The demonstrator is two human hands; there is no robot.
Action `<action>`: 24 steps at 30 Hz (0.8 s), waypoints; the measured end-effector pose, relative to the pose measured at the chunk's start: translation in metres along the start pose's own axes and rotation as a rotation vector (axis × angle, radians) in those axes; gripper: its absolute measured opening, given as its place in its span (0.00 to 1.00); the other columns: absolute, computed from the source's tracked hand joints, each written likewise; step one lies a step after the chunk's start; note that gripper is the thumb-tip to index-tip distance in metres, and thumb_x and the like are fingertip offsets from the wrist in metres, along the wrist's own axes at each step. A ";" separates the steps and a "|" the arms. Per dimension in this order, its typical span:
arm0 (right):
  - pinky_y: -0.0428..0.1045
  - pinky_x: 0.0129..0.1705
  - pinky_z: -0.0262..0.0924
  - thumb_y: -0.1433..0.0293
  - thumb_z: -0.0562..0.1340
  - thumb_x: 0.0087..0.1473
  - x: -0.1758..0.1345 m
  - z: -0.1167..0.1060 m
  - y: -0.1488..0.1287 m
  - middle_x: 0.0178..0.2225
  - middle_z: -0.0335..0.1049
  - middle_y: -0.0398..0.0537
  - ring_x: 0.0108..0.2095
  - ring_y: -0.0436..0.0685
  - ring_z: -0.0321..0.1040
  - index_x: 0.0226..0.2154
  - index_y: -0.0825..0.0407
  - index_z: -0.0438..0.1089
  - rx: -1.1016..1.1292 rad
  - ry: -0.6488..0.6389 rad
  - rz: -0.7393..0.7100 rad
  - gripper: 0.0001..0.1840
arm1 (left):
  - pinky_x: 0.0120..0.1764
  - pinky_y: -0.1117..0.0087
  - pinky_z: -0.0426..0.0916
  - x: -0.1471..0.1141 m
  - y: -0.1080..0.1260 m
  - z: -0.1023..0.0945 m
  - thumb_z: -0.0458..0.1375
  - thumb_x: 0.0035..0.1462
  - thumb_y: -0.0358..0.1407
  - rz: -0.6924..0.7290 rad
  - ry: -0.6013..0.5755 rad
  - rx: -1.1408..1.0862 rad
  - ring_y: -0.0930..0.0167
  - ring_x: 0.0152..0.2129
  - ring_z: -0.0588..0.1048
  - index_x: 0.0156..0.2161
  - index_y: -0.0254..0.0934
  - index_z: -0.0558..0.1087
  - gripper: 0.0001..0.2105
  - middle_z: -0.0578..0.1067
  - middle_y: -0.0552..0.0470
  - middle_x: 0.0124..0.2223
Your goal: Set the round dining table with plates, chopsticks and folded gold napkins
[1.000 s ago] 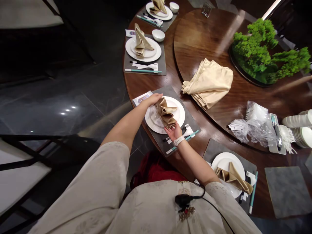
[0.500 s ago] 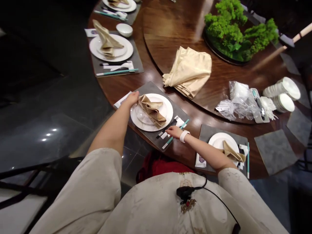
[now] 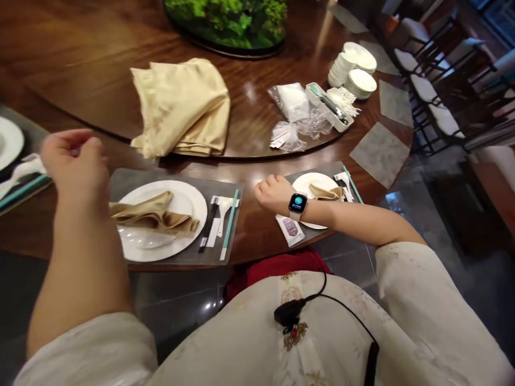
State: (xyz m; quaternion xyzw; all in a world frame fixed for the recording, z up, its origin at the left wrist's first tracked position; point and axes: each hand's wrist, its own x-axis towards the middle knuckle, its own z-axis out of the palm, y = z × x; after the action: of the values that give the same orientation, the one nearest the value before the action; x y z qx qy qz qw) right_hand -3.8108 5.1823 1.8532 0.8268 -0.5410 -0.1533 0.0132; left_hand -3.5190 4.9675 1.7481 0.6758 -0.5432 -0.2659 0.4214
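Observation:
My left hand is raised over the table's left part, fingers curled in and somewhat blurred; I see nothing in it. Close by on its right, an oval white plate with a smaller plate on it bears a folded gold napkin. Black chopsticks, a white spoon and a teal-and-white chopstick sleeve lie beside that plate on a grey placemat. My right hand, loosely closed with no object visible, hovers at the left edge of another setting with a white plate and a wrapped wipe packet.
A pile of gold cloth napkins lies on the turntable. Farther right are plastic bags, a cutlery tray and stacked white bowls. Greenery stands at the centre. Chairs line the right side.
Both hands have left the plate setting they were touching. My view has swung right; my right hand is now by the setting to the right, my left hand lifted.

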 end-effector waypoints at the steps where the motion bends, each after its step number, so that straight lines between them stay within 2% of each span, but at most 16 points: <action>1: 0.56 0.38 0.53 0.79 0.45 0.64 -0.010 -0.002 0.011 0.39 0.72 0.66 0.40 0.64 0.64 0.45 0.63 0.71 -0.004 0.009 0.007 0.20 | 0.43 0.70 0.73 -0.014 0.028 0.013 0.52 0.56 0.23 -0.023 -0.027 -0.025 0.80 0.31 0.67 0.54 0.23 0.65 0.20 0.73 0.49 0.49; 4: 0.55 0.37 0.53 0.79 0.45 0.63 -0.039 -0.001 0.052 0.38 0.72 0.65 0.39 0.63 0.64 0.45 0.63 0.71 -0.003 0.040 0.024 0.20 | 0.42 0.72 0.72 -0.063 0.102 0.054 0.56 0.57 0.28 0.060 -0.235 -0.092 0.81 0.30 0.68 0.53 0.26 0.68 0.18 0.76 0.52 0.43; 7: 0.55 0.37 0.53 0.80 0.45 0.63 -0.068 0.012 0.113 0.38 0.72 0.65 0.39 0.62 0.64 0.46 0.64 0.70 -0.008 0.077 0.050 0.20 | 0.46 0.68 0.71 -0.117 0.154 0.098 0.56 0.59 0.37 0.148 -0.451 -0.158 0.79 0.31 0.70 0.52 0.27 0.70 0.19 0.76 0.53 0.38; 11: 0.56 0.38 0.54 0.79 0.46 0.63 -0.105 0.035 0.213 0.40 0.72 0.66 0.40 0.64 0.64 0.48 0.65 0.70 -0.023 0.078 0.033 0.20 | 0.52 0.63 0.69 -0.180 0.207 0.162 0.58 0.56 0.45 0.173 -0.630 -0.201 0.73 0.37 0.73 0.49 0.31 0.72 0.21 0.77 0.50 0.41; 14: 0.56 0.38 0.56 0.78 0.47 0.63 -0.126 0.045 0.282 0.40 0.72 0.65 0.41 0.63 0.65 0.48 0.64 0.70 -0.005 0.060 0.020 0.19 | 0.54 0.60 0.67 -0.216 0.239 0.207 0.60 0.52 0.52 0.082 -0.739 -0.185 0.69 0.42 0.74 0.47 0.33 0.72 0.25 0.77 0.47 0.46; 16: 0.55 0.39 0.57 0.78 0.48 0.62 -0.134 0.050 0.322 0.40 0.73 0.63 0.41 0.62 0.66 0.47 0.62 0.71 0.012 0.034 0.018 0.19 | 0.55 0.59 0.66 -0.234 0.254 0.228 0.60 0.49 0.58 0.006 -0.766 -0.161 0.66 0.44 0.74 0.47 0.34 0.72 0.30 0.77 0.45 0.48; 18: 0.54 0.40 0.59 0.77 0.48 0.63 -0.135 0.059 0.358 0.40 0.74 0.61 0.43 0.62 0.68 0.47 0.59 0.71 0.030 0.002 0.022 0.19 | 0.57 0.57 0.65 -0.250 0.264 0.238 0.60 0.45 0.63 -0.062 -0.768 -0.125 0.63 0.46 0.74 0.46 0.35 0.72 0.34 0.77 0.44 0.50; 20: 0.53 0.40 0.60 0.73 0.51 0.63 -0.128 0.073 0.399 0.42 0.75 0.59 0.44 0.62 0.69 0.46 0.57 0.72 0.073 -0.027 0.060 0.16 | 0.59 0.57 0.63 -0.263 0.268 0.238 0.60 0.41 0.66 -0.140 -0.751 -0.074 0.60 0.49 0.73 0.45 0.37 0.73 0.36 0.77 0.44 0.50; 24: 0.51 0.45 0.63 0.63 0.58 0.60 -0.087 0.104 0.510 0.44 0.76 0.58 0.44 0.61 0.72 0.48 0.56 0.72 0.298 -0.046 0.308 0.18 | 0.56 0.59 0.68 -0.289 0.256 0.223 0.55 0.41 0.69 -0.303 -0.665 0.056 0.59 0.50 0.75 0.44 0.45 0.74 0.35 0.78 0.49 0.50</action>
State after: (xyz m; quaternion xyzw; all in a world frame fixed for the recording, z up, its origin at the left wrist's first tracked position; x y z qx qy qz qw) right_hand -4.3246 5.0637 1.8709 0.7233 -0.6780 -0.0866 -0.0983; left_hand -3.9098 5.1682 1.8271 0.6365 -0.5514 -0.5154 0.1590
